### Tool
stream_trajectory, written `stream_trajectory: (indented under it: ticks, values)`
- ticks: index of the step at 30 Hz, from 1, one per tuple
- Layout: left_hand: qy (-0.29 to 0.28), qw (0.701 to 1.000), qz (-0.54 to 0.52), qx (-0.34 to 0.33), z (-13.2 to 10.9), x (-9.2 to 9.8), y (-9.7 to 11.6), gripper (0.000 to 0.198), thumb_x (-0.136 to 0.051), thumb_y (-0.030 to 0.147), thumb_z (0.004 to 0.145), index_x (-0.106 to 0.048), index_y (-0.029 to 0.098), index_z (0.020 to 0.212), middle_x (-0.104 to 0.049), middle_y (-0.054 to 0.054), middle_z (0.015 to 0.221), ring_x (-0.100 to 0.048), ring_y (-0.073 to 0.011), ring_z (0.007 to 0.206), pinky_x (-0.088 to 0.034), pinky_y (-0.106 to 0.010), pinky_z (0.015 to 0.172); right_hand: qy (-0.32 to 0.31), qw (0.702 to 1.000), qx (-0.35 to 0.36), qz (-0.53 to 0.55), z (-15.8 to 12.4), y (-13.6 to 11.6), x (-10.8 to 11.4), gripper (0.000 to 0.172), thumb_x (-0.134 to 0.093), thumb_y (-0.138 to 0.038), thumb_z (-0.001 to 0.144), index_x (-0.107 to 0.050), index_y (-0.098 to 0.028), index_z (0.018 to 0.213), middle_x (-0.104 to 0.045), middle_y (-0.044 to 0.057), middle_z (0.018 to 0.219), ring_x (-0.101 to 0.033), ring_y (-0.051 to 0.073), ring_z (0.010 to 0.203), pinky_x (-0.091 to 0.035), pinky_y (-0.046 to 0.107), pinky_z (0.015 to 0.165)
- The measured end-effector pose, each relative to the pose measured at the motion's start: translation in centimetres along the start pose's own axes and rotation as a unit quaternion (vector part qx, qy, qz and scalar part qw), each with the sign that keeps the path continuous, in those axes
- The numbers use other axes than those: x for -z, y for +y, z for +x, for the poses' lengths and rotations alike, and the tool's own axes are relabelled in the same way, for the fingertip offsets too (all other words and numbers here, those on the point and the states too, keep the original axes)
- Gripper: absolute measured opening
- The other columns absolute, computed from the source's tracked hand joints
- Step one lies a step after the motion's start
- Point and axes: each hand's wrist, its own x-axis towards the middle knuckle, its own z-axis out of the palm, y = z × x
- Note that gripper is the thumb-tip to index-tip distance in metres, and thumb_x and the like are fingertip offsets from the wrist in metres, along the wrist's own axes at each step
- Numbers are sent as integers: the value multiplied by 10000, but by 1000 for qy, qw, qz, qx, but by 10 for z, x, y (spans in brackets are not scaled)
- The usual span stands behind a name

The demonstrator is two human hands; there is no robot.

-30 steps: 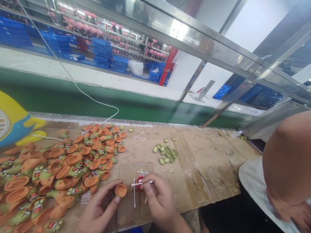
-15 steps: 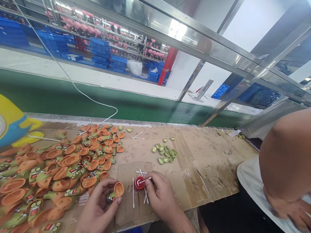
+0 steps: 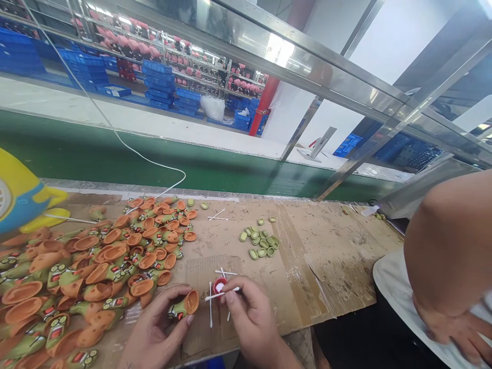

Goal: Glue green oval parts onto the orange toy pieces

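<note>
My left hand (image 3: 156, 328) pinches a small green-and-orange toy (image 3: 183, 306) between thumb and fingertips, its orange cup end tilted up toward my right. My right hand (image 3: 251, 320) pinches a cotton swab (image 3: 221, 293) between thumb and forefinger, the stick lying nearly level with its tip just beside the toy. Just behind the swab sits a red cap (image 3: 220, 283) on the cardboard (image 3: 307, 256), with a few loose swabs (image 3: 211, 311) lying around it. To my left a big pile of toys (image 3: 96, 261) spreads over the cardboard. Farther out lies a small cluster of green pieces (image 3: 261, 243), and two more swabs (image 3: 217, 216) near the back edge. A yellow and blue fan (image 3: 19, 197) stands at far left. Another person's arm (image 3: 449, 256) fills the right side. Beyond the cardboard runs a green belt (image 3: 115, 154), crossed by a white cable (image 3: 154, 163).
</note>
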Motion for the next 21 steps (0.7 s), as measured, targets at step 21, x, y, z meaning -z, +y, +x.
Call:
stream_trajectory:
  ticks: [21]
  values:
    - [-41, 997, 42, -54, 6, 8, -4, 254, -746, 372, 808, -800, 275, 1036, -746, -98, 1161, -646, -312, 1203, -533, -386, 1054, -42, 998, 52, -18, 8, -3, -19, 158, -482, -218, 1020, -632, -218, 970, -679, 12, 863, -628, 153, 806, -441, 248, 742]
